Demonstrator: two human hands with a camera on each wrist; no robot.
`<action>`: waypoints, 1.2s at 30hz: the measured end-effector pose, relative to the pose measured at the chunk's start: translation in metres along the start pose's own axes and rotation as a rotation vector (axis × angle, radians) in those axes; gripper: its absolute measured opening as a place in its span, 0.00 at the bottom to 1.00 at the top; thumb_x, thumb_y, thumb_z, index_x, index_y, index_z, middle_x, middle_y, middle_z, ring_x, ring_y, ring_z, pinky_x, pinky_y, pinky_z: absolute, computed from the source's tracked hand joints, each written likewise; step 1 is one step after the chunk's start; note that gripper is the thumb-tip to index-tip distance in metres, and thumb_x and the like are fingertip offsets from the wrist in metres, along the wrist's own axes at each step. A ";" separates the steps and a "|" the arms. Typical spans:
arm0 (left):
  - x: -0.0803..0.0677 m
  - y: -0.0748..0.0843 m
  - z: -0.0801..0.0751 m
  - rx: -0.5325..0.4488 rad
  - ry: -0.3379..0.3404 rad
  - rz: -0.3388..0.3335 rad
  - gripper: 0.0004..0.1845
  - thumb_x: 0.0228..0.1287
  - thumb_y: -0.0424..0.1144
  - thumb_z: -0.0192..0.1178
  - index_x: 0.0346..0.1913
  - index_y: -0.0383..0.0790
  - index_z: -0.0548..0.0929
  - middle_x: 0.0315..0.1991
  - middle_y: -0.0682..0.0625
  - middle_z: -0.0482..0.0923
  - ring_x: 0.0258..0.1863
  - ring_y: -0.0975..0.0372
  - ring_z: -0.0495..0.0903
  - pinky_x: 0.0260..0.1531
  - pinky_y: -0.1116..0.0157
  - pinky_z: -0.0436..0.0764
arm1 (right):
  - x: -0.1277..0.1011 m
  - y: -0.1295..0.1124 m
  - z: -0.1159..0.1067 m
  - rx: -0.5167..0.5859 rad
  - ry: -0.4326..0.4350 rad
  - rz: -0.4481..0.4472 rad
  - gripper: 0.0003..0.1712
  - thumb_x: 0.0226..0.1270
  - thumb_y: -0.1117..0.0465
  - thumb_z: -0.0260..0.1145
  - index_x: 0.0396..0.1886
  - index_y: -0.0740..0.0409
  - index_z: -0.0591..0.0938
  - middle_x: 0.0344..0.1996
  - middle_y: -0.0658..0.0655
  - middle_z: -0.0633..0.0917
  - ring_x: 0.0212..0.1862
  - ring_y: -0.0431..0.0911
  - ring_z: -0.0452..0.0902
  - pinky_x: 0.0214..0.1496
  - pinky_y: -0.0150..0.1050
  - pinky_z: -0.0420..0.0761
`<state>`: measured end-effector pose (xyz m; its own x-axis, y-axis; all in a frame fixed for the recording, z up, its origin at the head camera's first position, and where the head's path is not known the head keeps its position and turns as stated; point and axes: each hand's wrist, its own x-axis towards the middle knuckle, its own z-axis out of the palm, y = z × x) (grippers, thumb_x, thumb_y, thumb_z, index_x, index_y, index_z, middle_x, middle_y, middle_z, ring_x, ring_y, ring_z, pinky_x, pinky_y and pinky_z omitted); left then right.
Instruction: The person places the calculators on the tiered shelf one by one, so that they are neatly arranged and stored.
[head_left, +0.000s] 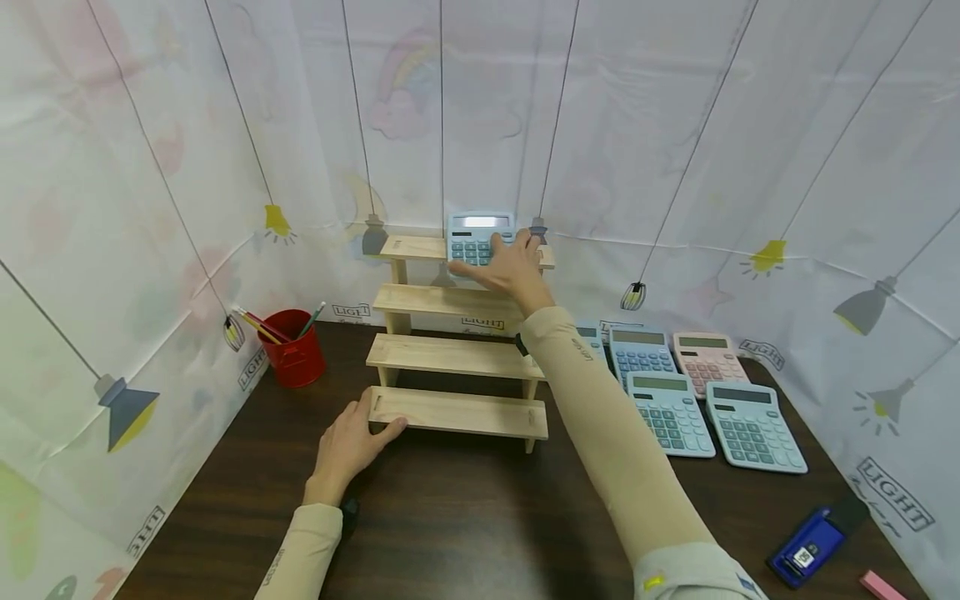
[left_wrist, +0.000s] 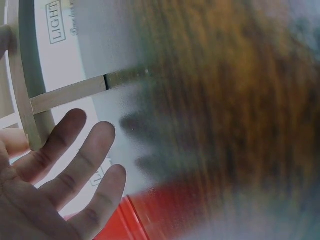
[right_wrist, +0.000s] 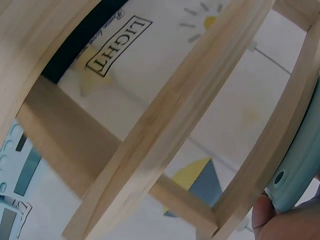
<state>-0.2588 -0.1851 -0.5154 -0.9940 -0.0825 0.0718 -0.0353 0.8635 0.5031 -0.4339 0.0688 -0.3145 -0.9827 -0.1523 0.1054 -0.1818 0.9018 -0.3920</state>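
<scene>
Bench (head_left: 450, 500): dark wood grain, bounded at the left, rear and right by printed sheet (head_left: 592, 125). Its surface extends forward from the lowest tier of the wooden stand (head_left: 457, 357), and a narrower strip separates the stand's left side from the red bucket (head_left: 296, 354) of pencils. On the right, five further calculators (head_left: 756, 429) lie in two rows near the stand, limiting lateral room; the right sleeve (head_left: 622, 442) crosses in front of part of this group. A blue object (head_left: 810, 542) lies near the bench's right edge.

The left hand (head_left: 348, 442) grips the left end of the lowest tier, thumb at the front edge; in the left wrist view, three fingers extend past the end piece.

The right hand (head_left: 510, 267) grasps the pale blue calculator (head_left: 471, 237) at the top tier, thumb at the lower left corner. The unit stands nearly upright, keys facing forward, display at the top with bright glare. Its lower edge overlaps the tier's front edge; whether it bears on the wood cannot be determined.
</scene>
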 end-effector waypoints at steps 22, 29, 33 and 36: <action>-0.004 0.009 0.003 -0.010 0.009 -0.001 0.54 0.60 0.75 0.56 0.78 0.41 0.59 0.61 0.35 0.76 0.52 0.43 0.81 0.53 0.41 0.79 | 0.013 -0.060 0.024 -0.085 0.032 -0.018 0.70 0.55 0.13 0.47 0.81 0.59 0.51 0.78 0.77 0.44 0.79 0.68 0.39 0.80 0.59 0.54; -0.002 0.015 0.007 -0.014 -0.006 0.013 0.53 0.60 0.74 0.57 0.78 0.42 0.58 0.62 0.35 0.76 0.54 0.42 0.81 0.54 0.41 0.79 | 0.011 -0.053 0.020 -0.076 0.058 0.017 0.70 0.54 0.13 0.48 0.82 0.56 0.48 0.78 0.75 0.45 0.80 0.67 0.40 0.80 0.59 0.54; -0.001 0.017 0.006 -0.014 -0.008 0.026 0.53 0.61 0.74 0.57 0.78 0.40 0.58 0.63 0.34 0.75 0.55 0.41 0.80 0.55 0.40 0.78 | 0.008 -0.046 0.008 -0.077 0.081 0.019 0.69 0.54 0.13 0.46 0.83 0.54 0.46 0.78 0.74 0.46 0.79 0.66 0.41 0.80 0.59 0.52; 0.002 0.017 0.003 -0.015 -0.001 0.032 0.53 0.61 0.73 0.57 0.78 0.40 0.58 0.63 0.34 0.75 0.56 0.41 0.80 0.55 0.40 0.78 | 0.004 -0.041 -0.005 -0.053 0.107 0.008 0.69 0.54 0.12 0.45 0.83 0.52 0.47 0.78 0.73 0.47 0.79 0.66 0.42 0.80 0.60 0.50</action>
<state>-0.2614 -0.1688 -0.5092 -0.9947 -0.0546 0.0875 -0.0020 0.8584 0.5130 -0.4299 0.0332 -0.2939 -0.9742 -0.1040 0.2003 -0.1695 0.9233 -0.3448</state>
